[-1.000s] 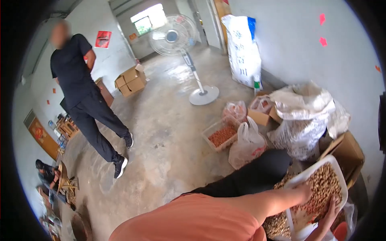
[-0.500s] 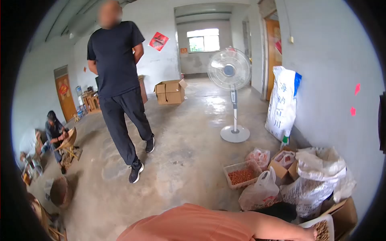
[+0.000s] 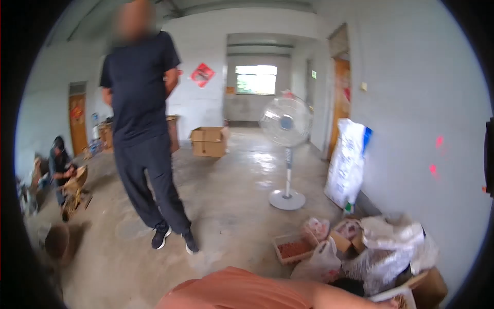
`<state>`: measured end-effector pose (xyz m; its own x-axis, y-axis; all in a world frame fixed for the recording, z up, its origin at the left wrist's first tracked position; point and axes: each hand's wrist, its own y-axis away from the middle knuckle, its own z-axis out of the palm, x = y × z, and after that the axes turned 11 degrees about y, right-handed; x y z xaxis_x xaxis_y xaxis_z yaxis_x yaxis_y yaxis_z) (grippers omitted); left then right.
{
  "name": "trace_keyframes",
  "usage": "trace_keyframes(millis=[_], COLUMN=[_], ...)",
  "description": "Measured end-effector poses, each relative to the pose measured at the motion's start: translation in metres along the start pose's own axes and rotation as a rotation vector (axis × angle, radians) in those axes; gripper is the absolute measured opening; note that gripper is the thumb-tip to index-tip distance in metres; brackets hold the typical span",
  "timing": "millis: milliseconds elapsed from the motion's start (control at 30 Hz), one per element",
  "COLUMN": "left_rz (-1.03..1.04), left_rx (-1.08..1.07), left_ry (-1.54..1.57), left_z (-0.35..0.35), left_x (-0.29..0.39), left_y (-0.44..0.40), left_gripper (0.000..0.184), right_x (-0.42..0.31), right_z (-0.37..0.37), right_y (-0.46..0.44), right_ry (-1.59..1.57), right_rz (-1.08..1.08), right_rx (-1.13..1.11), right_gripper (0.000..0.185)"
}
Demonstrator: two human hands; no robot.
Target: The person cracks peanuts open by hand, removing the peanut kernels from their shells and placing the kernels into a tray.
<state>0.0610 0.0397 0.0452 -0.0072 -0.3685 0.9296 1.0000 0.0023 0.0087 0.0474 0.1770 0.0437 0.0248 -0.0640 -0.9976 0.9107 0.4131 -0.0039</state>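
The person wears a salmon-orange top (image 3: 234, 291) with soft creases, its short sleeve ending well above the left hand (image 3: 388, 304). A black trouser leg (image 3: 354, 285) shows near that hand.

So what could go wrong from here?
1. Unseen spill: the left arm reaches to the white tray, but the picture's bottom edge cuts that tray off, so tipping might go unnoticed.
2. Mixing: the open container of reddish pieces sits nearby, so stray bits could land in it.
3. Snag: the plastic bag lies by the arm and might get dragged.
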Motion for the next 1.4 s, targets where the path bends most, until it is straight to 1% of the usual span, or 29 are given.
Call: trace_keyframes(millis=[67, 100, 133, 167, 200, 233, 267, 300, 333, 367, 400, 467, 533, 633, 733, 767, 867, 900, 1000, 1033, 1133, 1267, 1400], left_rz=[-0.033, -0.007, -0.018, 0.006, -0.033, -0.169, -0.26, -0.274, -0.28, -0.317, -0.357, -0.402, -0.439, -0.517, -0.521, -0.531, -0.524, -0.519, -0.543, -0.552, -0.564, -0.562, -0.557], left_rx=[0.001, -0.005, -0.016, -0.048, 0.001, 0.022, -0.015, -0.022, -0.045, -0.097, -0.15, -0.127, -0.179, -0.101, -0.171, -0.209, -0.178, -0.192, -0.203, -0.225, -0.295, -0.339, -0.342], left_ry=[0.127, 0.232, 0.394, 0.411, 0.579, 0.663, 0.643, 0.655, 0.605, 0.611, 0.632, 0.618, 0.608, 0.517, 0.387, 0.442, 0.484, 0.498, 0.501, 0.493, 0.501, 0.507, 0.504], left_z=[0.012, 0.019, 0.027, 0.019, 0.02, 0.014, 0.006, 0.01, 0.013, 0.009, 0.008, 0.009, 0.003, -0.001, -0.008, -0.013, -0.016, -0.018, -0.025, -0.027, -0.032, -0.032, -0.032], left_x=[-0.012, -0.006, 0.0, -0.018, -0.016, -0.017, -0.019, -0.01, -0.001, 0.003, 0.005, 0.016, 0.02, 0.017, 0.013, 0.007, 0.006, 0.006, -0.001, -0.003, -0.01, -0.016, -0.018], left_y=[-0.001, 0.009, 0.015, 0.004, 0.006, 0.004, 0.001, 0.007, 0.015, 0.015, 0.015, 0.006, 0.002, -0.013, -0.025, -0.031, -0.043, -0.047, -0.06, -0.063, -0.068, -0.071, -0.072], left_gripper=[0.02, 0.014, 0.014, 0.015, 0.016, 0.013, 0.01, 0.009, 0.008, 0.006, 0.006, 0.01, 0.016, 0.02, 0.017, 0.011, 0.01, 0.01, 0.011, 0.012, 0.012, 0.01, 0.007], right_x=[0.014, 0.019, 0.023, 0.009, -0.009, -0.002, 0.003, -0.009, -0.008, -0.002, -0.007, -0.006, -0.002, 0.003, 0.009, 0.009, 0.008, 0.007, 0.0, 0.002, 0.002, 0.01, 0.008], right_z=[-0.012, -0.017, -0.024, -0.036, -0.023, -0.031, -0.04, -0.034, -0.034, -0.034, -0.032, -0.03, -0.029, -0.027, -0.023, -0.025, -0.029, -0.036, -0.042, -0.043, -0.034, -0.033, -0.031], right_y=[0.005, 0.005, 0.005, 0.007, 0.02, 0.015, 0.012, 0.019, 0.022, 0.019, 0.02, 0.009, 0.007, -0.003, -0.011, -0.011, -0.011, -0.01, -0.007, -0.007, -0.008, -0.013, -0.016], right_ry=[-0.102, -0.169, -0.233, -0.179, -0.304, -0.212, -0.146, -0.069, -0.016, 0.087, 0.007, -0.102, -0.107, 0.011, -0.048, 0.024, 0.073, 0.16, 0.493, 0.523, 0.626, 0.654, 0.662], right_rz=[-0.029, -0.048, -0.072, -0.095, -0.054, -0.072, -0.045, -0.056, -0.017, -0.044, 0.004, -0.023, -0.037, -0.027, -0.106, -0.091, -0.051, 0.001, 0.01, 0.01, -0.125, -0.112, -0.137], right_rx=[0.015, 0.007, -0.001, -0.118, 0.019, 0.141, 0.166, 0.205, 0.229, 0.245, 0.167, 0.135, 0.113, 0.118, 0.125, 0.139, 0.193, 0.13, 0.078, 0.031, 0.077, 0.134, 0.105], right_gripper=[0.034, 0.032, 0.031, 0.032, 0.028, 0.021, 0.02, 0.019, 0.017, 0.014, 0.013, 0.009, 0.006, 0.004, 0.003, 0.007, 0.01, 0.021, 0.033, 0.04, 0.038, 0.036, 0.036])
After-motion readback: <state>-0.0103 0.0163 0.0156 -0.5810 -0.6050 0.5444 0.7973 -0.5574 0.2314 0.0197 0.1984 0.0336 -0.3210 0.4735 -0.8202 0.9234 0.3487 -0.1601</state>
